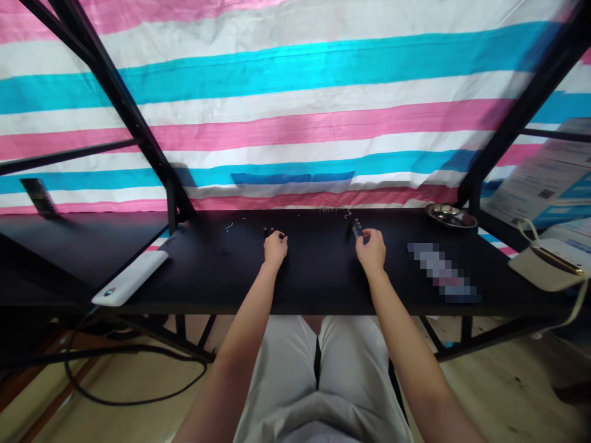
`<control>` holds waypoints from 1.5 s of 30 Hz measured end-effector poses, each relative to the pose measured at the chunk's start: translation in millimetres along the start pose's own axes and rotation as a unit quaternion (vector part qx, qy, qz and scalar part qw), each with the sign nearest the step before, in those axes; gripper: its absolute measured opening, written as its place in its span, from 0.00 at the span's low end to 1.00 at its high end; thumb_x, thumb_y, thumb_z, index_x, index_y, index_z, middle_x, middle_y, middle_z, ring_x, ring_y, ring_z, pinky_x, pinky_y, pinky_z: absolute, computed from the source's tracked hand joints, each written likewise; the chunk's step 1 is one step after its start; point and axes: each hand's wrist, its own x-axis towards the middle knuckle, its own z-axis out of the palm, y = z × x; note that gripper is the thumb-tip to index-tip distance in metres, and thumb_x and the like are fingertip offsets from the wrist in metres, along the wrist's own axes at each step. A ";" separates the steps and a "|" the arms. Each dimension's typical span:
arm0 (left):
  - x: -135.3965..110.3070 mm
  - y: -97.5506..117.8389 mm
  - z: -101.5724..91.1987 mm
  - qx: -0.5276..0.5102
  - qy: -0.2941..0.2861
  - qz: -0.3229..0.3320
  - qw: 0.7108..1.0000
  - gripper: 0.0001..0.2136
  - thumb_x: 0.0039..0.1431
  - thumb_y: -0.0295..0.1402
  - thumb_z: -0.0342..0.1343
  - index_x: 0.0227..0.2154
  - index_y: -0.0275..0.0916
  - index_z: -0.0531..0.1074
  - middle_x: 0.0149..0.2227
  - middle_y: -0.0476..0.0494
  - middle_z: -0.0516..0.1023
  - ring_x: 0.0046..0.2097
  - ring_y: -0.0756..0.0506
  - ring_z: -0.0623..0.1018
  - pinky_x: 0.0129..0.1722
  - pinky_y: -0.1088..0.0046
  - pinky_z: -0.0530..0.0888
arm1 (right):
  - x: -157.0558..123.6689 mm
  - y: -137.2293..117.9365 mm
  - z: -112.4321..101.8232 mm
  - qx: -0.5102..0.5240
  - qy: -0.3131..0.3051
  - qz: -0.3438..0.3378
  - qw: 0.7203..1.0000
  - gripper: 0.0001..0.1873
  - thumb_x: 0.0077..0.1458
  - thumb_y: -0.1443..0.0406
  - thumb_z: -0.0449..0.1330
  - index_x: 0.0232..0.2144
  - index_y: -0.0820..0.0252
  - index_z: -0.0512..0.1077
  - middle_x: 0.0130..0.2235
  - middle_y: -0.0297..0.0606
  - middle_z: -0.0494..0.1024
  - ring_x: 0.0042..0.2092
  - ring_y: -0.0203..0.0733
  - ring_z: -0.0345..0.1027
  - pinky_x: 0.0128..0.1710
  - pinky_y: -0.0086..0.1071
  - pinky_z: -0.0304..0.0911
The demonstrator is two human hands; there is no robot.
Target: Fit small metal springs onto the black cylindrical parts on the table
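My left hand rests on the black table with its fingers curled, pinching a tiny dark piece. Two more small dark pieces lie just beyond it. My right hand is also curled, its fingertips closed on a small dark studded part at the table's middle. A row of tiny pieces and a thin bit of wire lie near the far edge.
A metal bowl stands at the back right. A white power bank with a black cable lies at the left front corner. A blurred flat item lies to the right. Black frame bars rise on both sides before a striped sheet.
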 end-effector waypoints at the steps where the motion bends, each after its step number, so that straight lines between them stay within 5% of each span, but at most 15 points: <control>1: -0.5 0.4 -0.5 0.006 0.002 0.002 1.000 0.08 0.54 0.31 0.51 0.35 0.38 0.72 0.31 0.43 0.78 0.37 0.47 0.76 0.40 0.74 0.69 | -0.1 -0.2 0.0 0.000 -0.001 -0.001 1.000 0.11 0.47 0.65 0.49 0.34 0.60 0.66 0.37 0.41 0.70 0.37 0.43 0.64 0.36 0.35 0.56; 24: -2.9 6.7 -5.2 0.123 -0.019 -0.055 0.991 0.12 0.55 0.41 0.50 0.35 0.39 0.72 0.39 0.36 0.76 0.42 0.39 0.75 0.39 0.66 0.70 | -0.1 0.0 1.0 0.007 -0.006 -0.005 1.000 0.11 0.47 0.66 0.49 0.35 0.60 0.66 0.38 0.41 0.69 0.37 0.42 0.63 0.38 0.35 0.56; 45: 0.5 1.2 -7.6 0.119 -0.012 -0.072 0.990 0.14 0.51 0.45 0.54 0.30 0.40 0.75 0.36 0.37 0.76 0.40 0.39 0.76 0.37 0.67 0.70 | 0.0 -0.3 -0.8 0.015 -0.001 -0.010 1.000 0.11 0.47 0.65 0.49 0.34 0.60 0.67 0.36 0.41 0.69 0.36 0.42 0.63 0.37 0.35 0.57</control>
